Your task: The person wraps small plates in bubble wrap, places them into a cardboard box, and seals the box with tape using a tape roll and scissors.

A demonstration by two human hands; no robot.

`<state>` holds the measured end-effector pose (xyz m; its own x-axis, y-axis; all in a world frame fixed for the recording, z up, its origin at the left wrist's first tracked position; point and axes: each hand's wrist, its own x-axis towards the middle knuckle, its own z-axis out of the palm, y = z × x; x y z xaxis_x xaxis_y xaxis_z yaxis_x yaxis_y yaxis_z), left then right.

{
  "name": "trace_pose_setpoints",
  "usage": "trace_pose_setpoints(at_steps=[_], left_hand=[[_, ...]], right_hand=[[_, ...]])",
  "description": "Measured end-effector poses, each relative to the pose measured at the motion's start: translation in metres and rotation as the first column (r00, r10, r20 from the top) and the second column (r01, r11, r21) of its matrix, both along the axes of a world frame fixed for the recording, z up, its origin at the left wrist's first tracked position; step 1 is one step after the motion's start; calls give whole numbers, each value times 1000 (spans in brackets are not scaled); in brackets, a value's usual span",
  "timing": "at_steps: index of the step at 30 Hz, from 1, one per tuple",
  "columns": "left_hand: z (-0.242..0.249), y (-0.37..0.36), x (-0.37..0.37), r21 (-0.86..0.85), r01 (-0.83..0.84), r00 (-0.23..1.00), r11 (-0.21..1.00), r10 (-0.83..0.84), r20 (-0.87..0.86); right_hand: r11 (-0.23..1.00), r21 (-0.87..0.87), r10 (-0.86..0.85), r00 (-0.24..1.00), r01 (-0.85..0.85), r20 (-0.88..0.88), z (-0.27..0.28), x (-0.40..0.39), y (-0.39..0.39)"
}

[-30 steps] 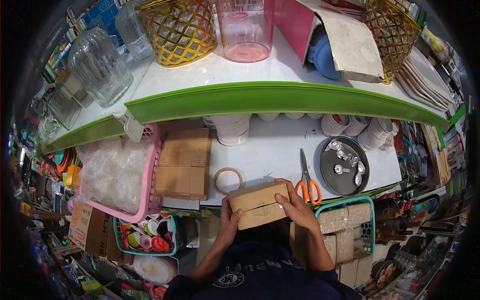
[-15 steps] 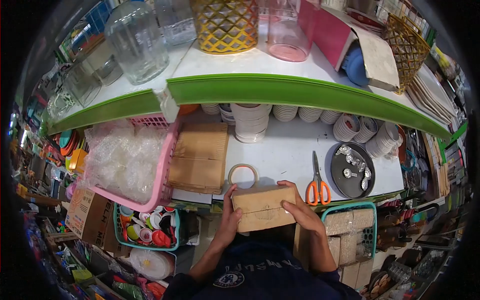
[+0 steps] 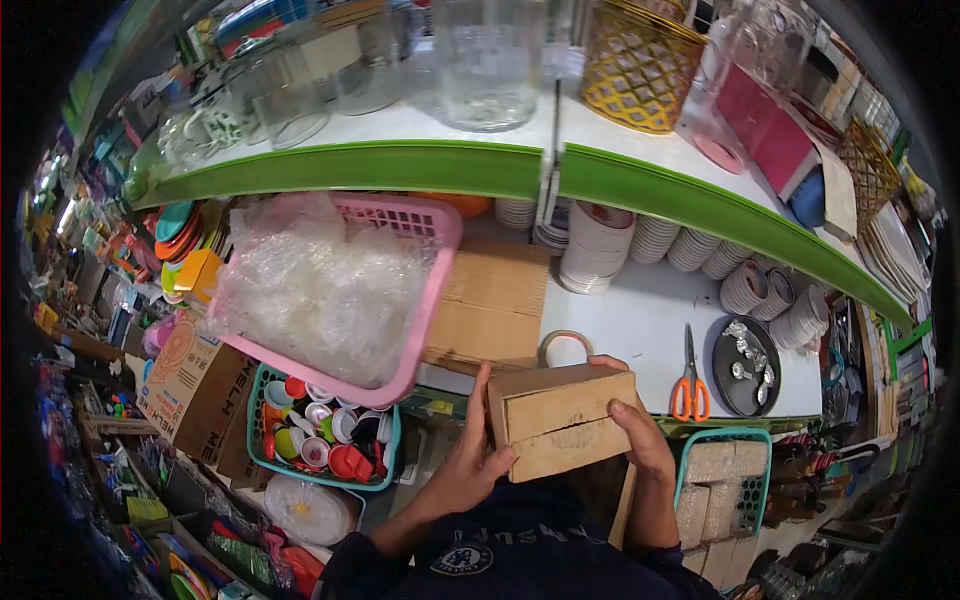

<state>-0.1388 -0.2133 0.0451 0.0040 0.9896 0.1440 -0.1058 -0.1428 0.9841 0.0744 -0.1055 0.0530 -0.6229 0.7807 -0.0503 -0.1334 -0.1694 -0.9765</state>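
A small brown cardboard box (image 3: 565,420) is held between both hands, in front of my chest at the shelf's front edge. My left hand (image 3: 475,455) presses its left side, thumb on the near face. At the opposite end my right hand (image 3: 645,440) grips the box, its thumb near a seam across the front. The box is tilted, with its top and near face showing. Just behind it a roll of tape (image 3: 545,350) lies on the white shelf. Flattened cardboard (image 3: 490,305) lies to the left, and orange-handled scissors (image 3: 690,385) lie to the right.
A pink basket (image 3: 420,335) of bubble wrap stands at left, above a teal basket (image 3: 395,450) of colourful small items. A dark round pan (image 3: 722,375) holds small metal moulds. At lower right is a teal crate (image 3: 765,480) of wrapped packages. A green-edged shelf (image 3: 350,165) carries glassware overhead.
The view has turned to the left, so the shelf and its contents appear shifted right. Both hands still hold the box, which is now tilted more.
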Motion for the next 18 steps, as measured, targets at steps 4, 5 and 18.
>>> trace_pose_setpoints(at_steps=[4, 5, 18], left_hand=[[13, -20, -27, -4, -19, 996, 1000, 18, -86], [16, -24, -33, -3, -29, 996, 1000, 29, -85], [19, 4, -163, 446, -358, 31, 820, 488, -872]], right_hand=[[999, -36, 9, 999, -11, -52, 4, -28, 2], [999, -34, 20, 998, -22, -52, 7, -36, 2], [998, 31, -57, 991, 61, -120, 22, -108, 12]])
